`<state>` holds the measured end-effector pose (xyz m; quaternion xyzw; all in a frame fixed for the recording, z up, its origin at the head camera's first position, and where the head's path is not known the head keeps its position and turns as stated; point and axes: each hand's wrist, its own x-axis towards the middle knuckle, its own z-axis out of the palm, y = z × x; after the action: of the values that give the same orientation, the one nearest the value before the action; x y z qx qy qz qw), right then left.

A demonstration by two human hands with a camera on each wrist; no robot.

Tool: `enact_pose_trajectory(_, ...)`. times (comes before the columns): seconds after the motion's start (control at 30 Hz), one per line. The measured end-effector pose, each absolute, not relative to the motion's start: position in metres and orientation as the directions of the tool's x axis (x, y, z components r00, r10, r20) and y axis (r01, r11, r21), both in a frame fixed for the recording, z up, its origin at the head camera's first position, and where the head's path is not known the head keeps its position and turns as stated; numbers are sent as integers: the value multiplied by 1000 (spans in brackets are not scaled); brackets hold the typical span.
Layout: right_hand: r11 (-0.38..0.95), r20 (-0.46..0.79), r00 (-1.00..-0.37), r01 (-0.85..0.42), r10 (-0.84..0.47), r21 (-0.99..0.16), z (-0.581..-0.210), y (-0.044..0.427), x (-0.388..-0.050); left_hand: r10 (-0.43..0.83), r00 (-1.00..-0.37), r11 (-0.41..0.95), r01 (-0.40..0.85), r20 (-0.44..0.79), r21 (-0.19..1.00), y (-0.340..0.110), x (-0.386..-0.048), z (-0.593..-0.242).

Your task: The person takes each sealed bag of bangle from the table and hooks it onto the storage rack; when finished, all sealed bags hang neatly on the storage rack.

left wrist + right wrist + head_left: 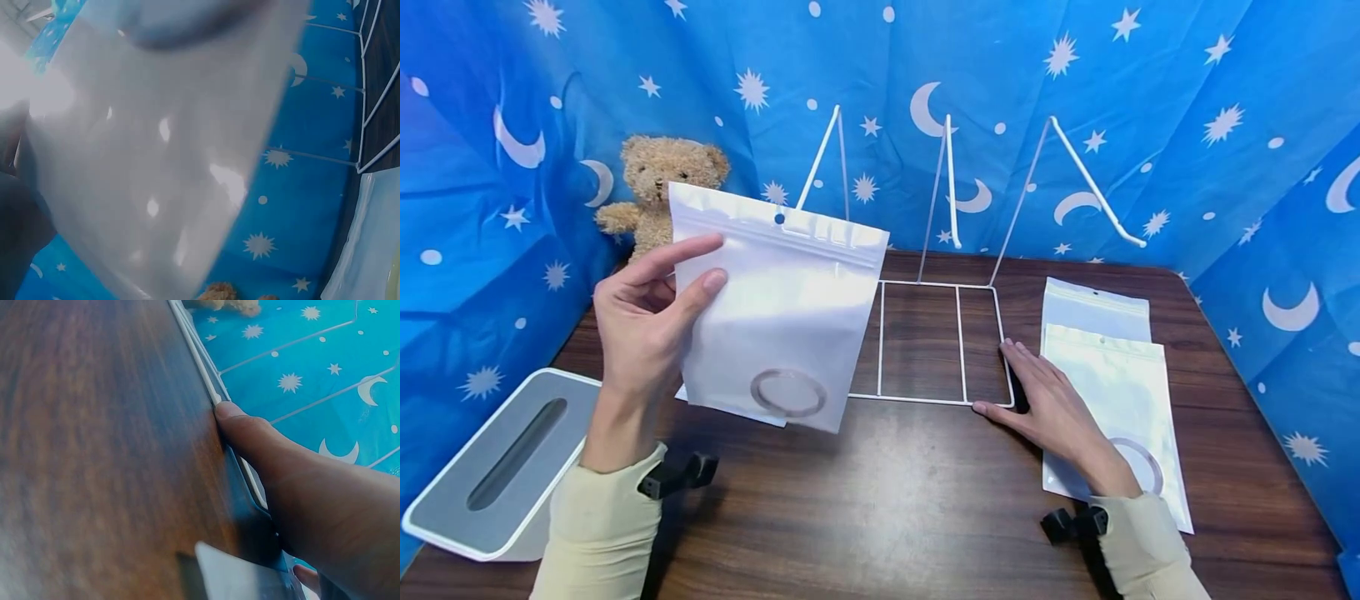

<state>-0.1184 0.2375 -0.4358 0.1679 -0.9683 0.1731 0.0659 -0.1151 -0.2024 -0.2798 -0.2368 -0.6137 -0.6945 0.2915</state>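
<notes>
The white bag (775, 308) in the air blocks a lot: it covers the lower part of the bear (662, 167) and the left side of the wire rack (962, 342). Another bag (372, 244) barely peeks out below it. Up close from the left wrist, the white bag looks blurry and gets cut off. The right wrist view hides most of the right fingers.

The left hand (643, 321) pinches the white bag by its left side, thumb and pointing finger in front, the other fingers bent and partly hidden. The right hand (1056, 408) is spread, its thumb touching the rack's front right corner, fingers by the side bar.

The white bag hangs to the right of the left fingers, above the table (880, 500), with its grey ring (756, 390) near the bottom
</notes>
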Motion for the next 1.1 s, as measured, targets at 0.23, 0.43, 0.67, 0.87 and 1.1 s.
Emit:
enact_pose_trajectory(0.23,885,178,-937,-344,-301,-314,-434,236,-118,-102,-690,-112,724,717,681,-190,-119,-275)
enact_pose_trajectory(0.43,893,166,-943,-328,-290,-308,-432,236,-118,-99,-686,-123,727,721,675,-188,-123,-275)
enact_pose_trajectory(0.67,899,169,-949,-308,-267,-311,-431,237,-118,-114,-705,-136,709,700,692,-191,-133,-283)
enact_pose_trajectory(0.87,896,163,-953,-297,-256,-330,-431,236,-117,-111,-701,-129,713,705,689,-190,-143,-287)
enact_pose_trajectory(1.1,892,168,-949,-309,-266,-331,-431,233,-117,-134,-705,-97,709,696,699,-186,-168,-294)
